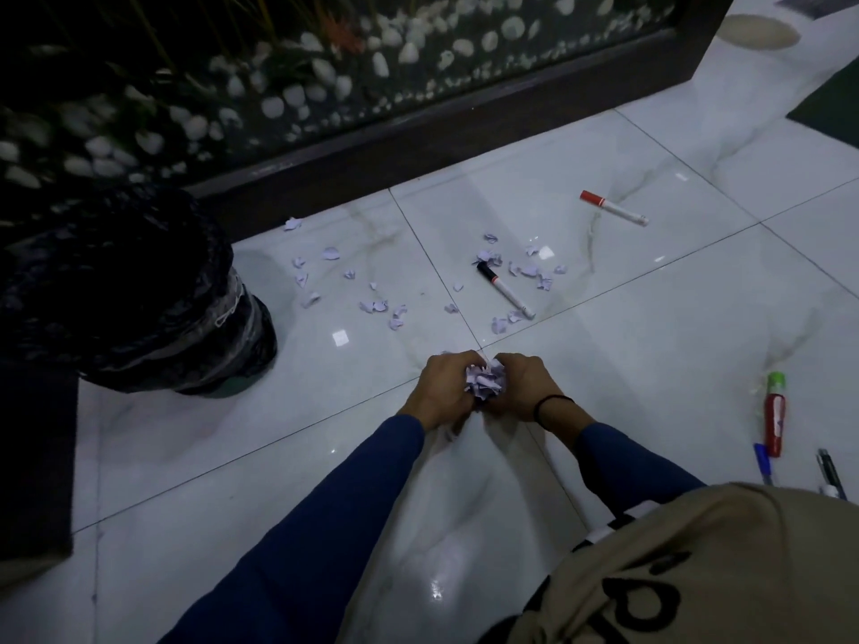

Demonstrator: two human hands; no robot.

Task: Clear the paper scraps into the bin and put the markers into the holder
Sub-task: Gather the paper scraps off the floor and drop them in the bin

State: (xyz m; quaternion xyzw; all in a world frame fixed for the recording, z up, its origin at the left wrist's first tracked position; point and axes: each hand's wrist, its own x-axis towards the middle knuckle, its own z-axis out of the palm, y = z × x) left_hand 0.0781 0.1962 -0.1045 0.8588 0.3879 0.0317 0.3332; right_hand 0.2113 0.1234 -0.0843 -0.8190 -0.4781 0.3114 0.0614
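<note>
Both hands met low in the centre of the frame, the left hand (444,388) and the right hand (520,388) cupped together, fingers curled tight around a bunched wad of scraps (484,381) that bulged up between them, pale lilac against the white tiled floor (650,318). That was 1 handful gathered, I judged, and nothing delivered as far as I could see: the bin (135,290), lined with a dark bag, sat at the left edge of the frame, well apart from the hands, and its inside was too dark to tell what it held. Plenty was left on the tiles. A loose scatter of paper scraps (372,305) lay across the middle of the frame, some just right of the bin, and a thicker cluster sat around the black-capped marker (504,290) right of centre, with a few bits touching or just beside its barrel. The red-capped marker (612,207) lay on its own further up and to the right, clear of the paper. Neither of those 2 markers had been touched, by the look of it, and no holder was in view that I could pick out. At the right edge a red tube with a green cap (775,418) and some pens (829,474) lay on the floor; whether they counted as markers I could not tell. So: early going, scraps partly gathered, both markers still to go.
</note>
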